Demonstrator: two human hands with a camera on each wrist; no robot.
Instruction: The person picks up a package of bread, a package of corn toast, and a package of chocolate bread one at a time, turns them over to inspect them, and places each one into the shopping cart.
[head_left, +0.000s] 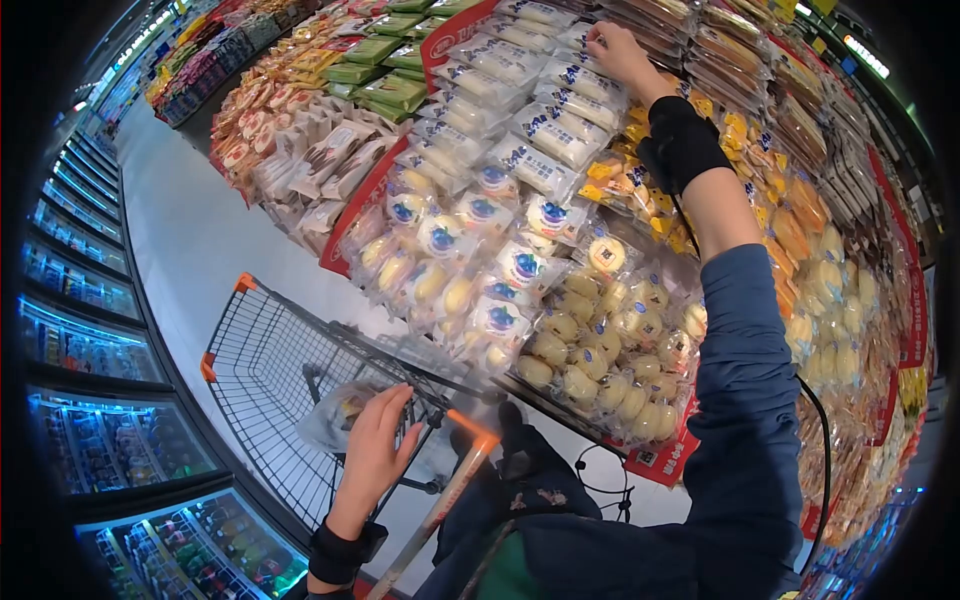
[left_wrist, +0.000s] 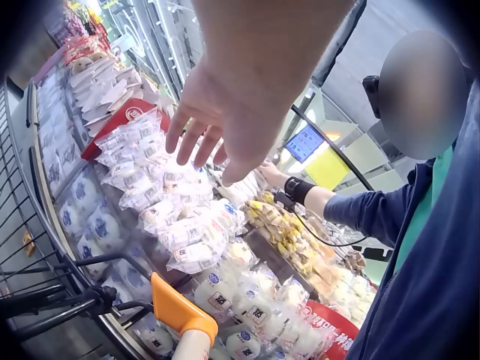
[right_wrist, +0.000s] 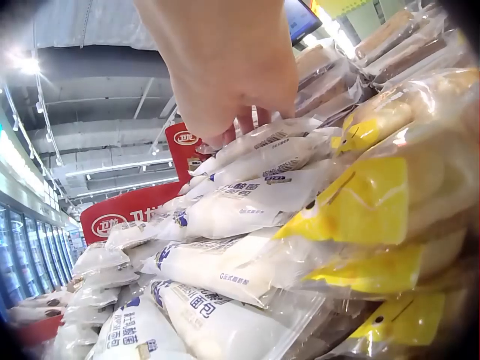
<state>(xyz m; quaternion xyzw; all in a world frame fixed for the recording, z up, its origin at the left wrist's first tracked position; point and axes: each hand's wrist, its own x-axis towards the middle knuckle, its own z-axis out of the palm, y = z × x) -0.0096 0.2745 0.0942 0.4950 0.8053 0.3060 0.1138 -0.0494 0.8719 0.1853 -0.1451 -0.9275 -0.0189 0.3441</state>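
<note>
The right hand (head_left: pixel 618 52) is stretched far up the sloped display, and its fingertips are curled down onto a white bread packet (head_left: pixel 598 45) in the top rows; from the right wrist view the fingers (right_wrist: pixel 247 120) pinch the upper edge of this packet (right_wrist: pixel 259 139), but how firm the grip is I cannot tell. The left hand (head_left: pixel 375 450) is released, its fingers spread and relaxed, and it hovers just above the shopping cart (head_left: pixel 262 375), near the orange handle (head_left: pixel 470 432); it holds nothing.

The packet lies among many of the same white packets with blue print (head_left: pixel 560 140), packed side by side and overlapping. I judge it light and soft: the bread inside will squash under a hard squeeze, and the clear film looks smooth and a little slippery. The sealed end of the wrapper, or both long sides held gently, seems the best place to take it.

Below are round buns in bags (head_left: pixel 600 350), to the right yellow-labelled packets (head_left: pixel 640 190). One bag (head_left: pixel 335 410) lies already in the cart. Lit freezer cabinets (head_left: pixel 80 350) line the aisle.
</note>
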